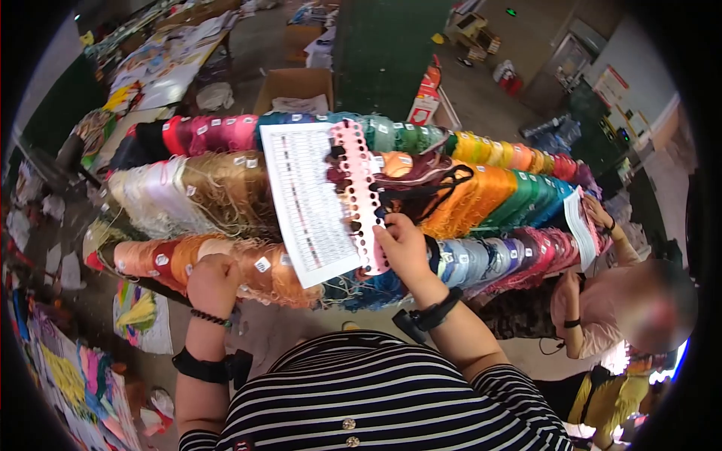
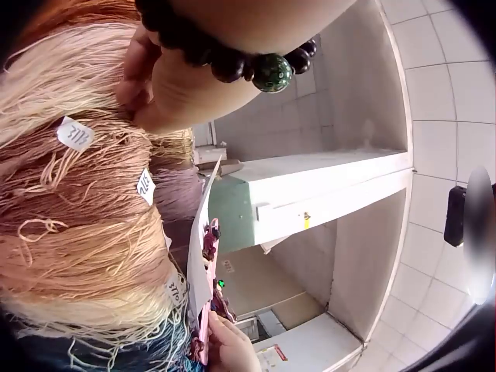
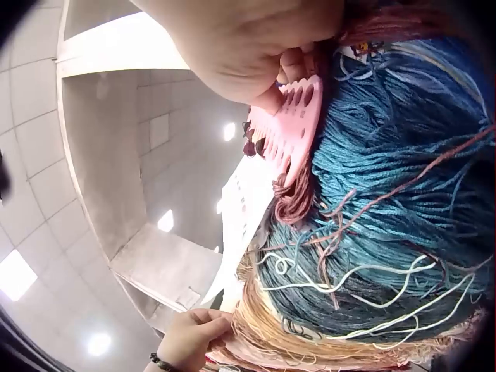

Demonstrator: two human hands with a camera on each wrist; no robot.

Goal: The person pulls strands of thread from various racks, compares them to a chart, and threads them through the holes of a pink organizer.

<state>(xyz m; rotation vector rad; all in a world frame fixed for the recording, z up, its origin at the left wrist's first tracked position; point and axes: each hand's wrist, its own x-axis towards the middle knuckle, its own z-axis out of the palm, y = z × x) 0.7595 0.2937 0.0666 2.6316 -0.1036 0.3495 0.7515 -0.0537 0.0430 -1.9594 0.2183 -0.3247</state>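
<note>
My right hand (image 1: 406, 248) grips the lower end of a pink thread card (image 1: 364, 203), punched with holes along its edges and hung with dark and maroon threads. A white printed chart (image 1: 308, 218) lies alongside the card, on its left. In the right wrist view, thumb and fingers pinch the pink card (image 3: 293, 128) beside teal thread. My left hand (image 1: 214, 282) is at the front row of skeins, its fingers curled in at the peach thread (image 1: 252, 263). Seen from the left wrist, its fingertips pinch pale peach strands (image 2: 85, 77); the very tips are partly hidden.
Three long rows of coloured thread skeins with small number tags (image 1: 262, 264) run across in front of me. On the right another person (image 1: 602, 301) reaches to the rows, near a second white sheet (image 1: 579, 229). Behind stand a cardboard box (image 1: 293, 89) and a paper-covered table (image 1: 169, 64).
</note>
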